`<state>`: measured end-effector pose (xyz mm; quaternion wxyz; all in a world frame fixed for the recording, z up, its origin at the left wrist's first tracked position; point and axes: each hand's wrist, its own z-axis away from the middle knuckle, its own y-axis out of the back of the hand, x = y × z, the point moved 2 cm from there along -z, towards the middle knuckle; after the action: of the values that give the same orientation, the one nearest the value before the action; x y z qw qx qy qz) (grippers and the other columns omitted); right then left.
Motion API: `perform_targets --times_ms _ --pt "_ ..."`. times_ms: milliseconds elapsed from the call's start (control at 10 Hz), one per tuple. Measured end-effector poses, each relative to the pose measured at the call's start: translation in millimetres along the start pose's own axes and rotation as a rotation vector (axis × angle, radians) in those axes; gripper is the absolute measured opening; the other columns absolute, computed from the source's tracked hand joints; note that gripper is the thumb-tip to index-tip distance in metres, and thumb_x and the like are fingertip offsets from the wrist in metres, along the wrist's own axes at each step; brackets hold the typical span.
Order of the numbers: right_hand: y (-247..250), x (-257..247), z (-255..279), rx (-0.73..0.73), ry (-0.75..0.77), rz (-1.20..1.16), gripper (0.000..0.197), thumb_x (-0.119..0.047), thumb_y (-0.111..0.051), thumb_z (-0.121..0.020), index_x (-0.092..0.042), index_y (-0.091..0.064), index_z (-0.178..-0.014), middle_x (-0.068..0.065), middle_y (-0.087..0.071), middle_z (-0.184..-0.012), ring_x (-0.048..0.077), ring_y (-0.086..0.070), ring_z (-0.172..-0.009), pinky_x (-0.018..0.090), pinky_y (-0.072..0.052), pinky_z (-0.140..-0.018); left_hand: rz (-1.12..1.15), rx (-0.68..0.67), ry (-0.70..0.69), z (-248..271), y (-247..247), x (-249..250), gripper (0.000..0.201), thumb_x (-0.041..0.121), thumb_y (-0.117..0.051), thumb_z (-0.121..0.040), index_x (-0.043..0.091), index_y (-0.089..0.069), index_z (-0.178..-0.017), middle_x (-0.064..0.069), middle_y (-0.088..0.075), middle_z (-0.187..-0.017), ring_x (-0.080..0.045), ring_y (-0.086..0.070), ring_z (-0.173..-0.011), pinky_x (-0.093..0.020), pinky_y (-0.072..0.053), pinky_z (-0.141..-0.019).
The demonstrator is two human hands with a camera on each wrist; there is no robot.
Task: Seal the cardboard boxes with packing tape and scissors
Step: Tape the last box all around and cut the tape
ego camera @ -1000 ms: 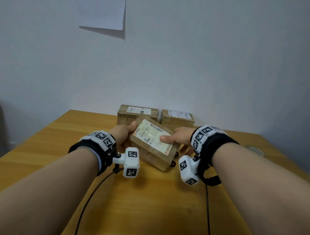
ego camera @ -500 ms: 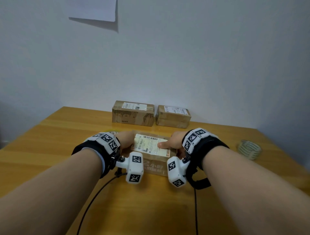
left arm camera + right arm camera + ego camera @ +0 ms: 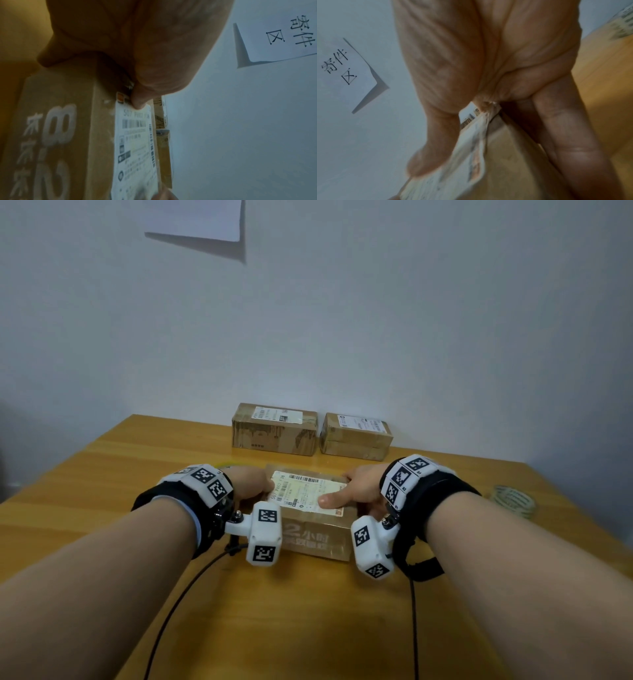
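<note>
A cardboard box (image 3: 313, 537) with a white shipping label (image 3: 301, 491) on top rests on the wooden table (image 3: 308, 611) between my hands. My left hand (image 3: 251, 486) grips its left end, thumb on the label's edge (image 3: 139, 104). My right hand (image 3: 356, 491) grips the right end, thumb flat on the label (image 3: 435, 148), fingers down the end face. Two more labelled boxes stand at the back by the wall, one on the left (image 3: 274, 429) and one on the right (image 3: 356, 436). A roll of clear packing tape (image 3: 512, 499) lies at the right. No scissors show.
A paper sheet with writing (image 3: 195, 219) hangs on the grey wall. Black cables (image 3: 178, 604) run from the wrist cameras toward me. A thin yellowish thing (image 3: 227, 463) peeks out behind my left wrist.
The box was tilted up in both hands a second ago. It has come down toward me and now lies flat on the table, both hands still gripping its ends.
</note>
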<state>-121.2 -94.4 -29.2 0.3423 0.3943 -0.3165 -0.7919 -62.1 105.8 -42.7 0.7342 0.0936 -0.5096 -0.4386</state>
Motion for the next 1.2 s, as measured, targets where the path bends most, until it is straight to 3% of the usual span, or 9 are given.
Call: perform_targets --times_ms 100,200,400,500,600,700,900,1000,1200 --pt "6 -6 11 -0.126 -0.013 0.085 0.115 -0.080 -0.081 -0.027 -0.011 -0.064 -0.117 0.007 -0.074 -0.110 0.028 -0.070 -0.102 0.046 -0.053 -0.096 0.086 -0.117 0.033 -4 10 -16 0.029 0.033 -0.061 -0.087 0.004 -0.060 -0.093 -0.015 -0.061 -0.092 -0.026 -0.056 -0.080 -0.043 -0.049 -0.094" --pt "-2 -5 23 -0.250 -0.044 0.084 0.108 -0.069 -0.087 -0.041 -0.005 -0.062 -0.124 0.014 -0.070 -0.119 0.030 -0.067 -0.106 0.046 -0.048 -0.102 0.121 -0.119 0.058 5 22 -26 0.038 0.036 -0.057 -0.094 0.000 -0.059 -0.104 -0.018 -0.064 -0.105 -0.028 -0.055 -0.089 -0.043 -0.047 -0.093" --pt "-9 4 13 -0.277 -0.087 0.184 0.132 -0.071 -0.087 -0.017 -0.003 -0.060 -0.127 0.016 -0.067 -0.124 0.034 -0.063 -0.117 0.050 -0.050 -0.101 0.226 0.138 0.047 -5 39 -48 0.008 0.002 -0.052 -0.094 -0.001 -0.055 -0.100 -0.010 -0.062 -0.078 -0.024 -0.060 -0.072 -0.039 -0.053 -0.080" --pt "-4 11 -8 -0.163 -0.143 0.090 0.133 -0.070 -0.087 -0.005 -0.005 -0.066 -0.119 0.014 -0.071 -0.117 0.035 -0.065 -0.113 0.050 -0.051 -0.099 0.249 0.189 0.072 -6 44 -49 0.013 0.006 -0.043 -0.099 0.003 -0.055 -0.095 -0.009 -0.059 -0.077 -0.022 -0.054 -0.063 -0.029 -0.045 -0.055" --pt "-4 2 2 0.000 -0.106 0.076 0.090 -0.058 -0.089 -0.055 -0.004 -0.063 -0.122 0.015 -0.069 -0.118 0.033 -0.066 -0.111 0.046 -0.053 -0.097 0.161 0.240 0.040 -17 45 -49 0.018 0.005 -0.043 -0.097 0.000 -0.059 -0.103 -0.014 -0.062 -0.090 -0.025 -0.054 -0.073 -0.029 -0.041 -0.056" --pt "-2 3 -5 0.061 -0.076 0.102 0.062 -0.045 -0.073 -0.084 -0.003 -0.060 -0.129 0.016 -0.066 -0.123 0.033 -0.064 -0.114 0.044 -0.052 -0.097 -0.057 0.250 -0.014 -24 43 -48 0.031 -0.001 -0.057 -0.089 0.006 -0.060 -0.119 -0.016 -0.063 -0.106 -0.026 -0.055 -0.077 -0.030 -0.045 -0.055" --pt "5 -1 -10 0.023 -0.095 0.186 0.071 -0.056 -0.069 -0.083 -0.006 -0.058 -0.132 0.013 -0.066 -0.124 0.031 -0.064 -0.113 0.039 -0.052 -0.093 -0.376 0.195 -0.074 -34 30 -52 0.035 0.005 -0.059 -0.090 0.017 -0.059 -0.124 -0.004 -0.058 -0.128 -0.024 -0.058 -0.111 -0.025 -0.047 -0.081" --pt "10 -6 -2 -0.001 -0.117 0.347 0.090 -0.072 -0.056 -0.082 -0.006 -0.046 -0.143 0.010 -0.057 -0.138 0.027 -0.056 -0.123 0.041 -0.044 -0.105 -0.471 0.208 -0.100 -32 28 -51 0.029 0.014 -0.057 -0.093 0.012 -0.064 -0.121 -0.007 -0.065 -0.115 -0.020 -0.059 -0.089 -0.023 -0.045 -0.065" --pt "13 -9 5 0.124 -0.113 0.470 0.091 -0.077 -0.051 -0.081 -0.009 -0.049 -0.141 0.010 -0.056 -0.140 0.028 -0.055 -0.126 0.040 -0.044 -0.105 -0.111 0.352 0.018 -20 65 -61 0.034 0.011 -0.066 -0.088 0.007 -0.060 -0.122 -0.014 -0.066 -0.090 -0.027 -0.063 -0.076 -0.036 -0.057 -0.070"
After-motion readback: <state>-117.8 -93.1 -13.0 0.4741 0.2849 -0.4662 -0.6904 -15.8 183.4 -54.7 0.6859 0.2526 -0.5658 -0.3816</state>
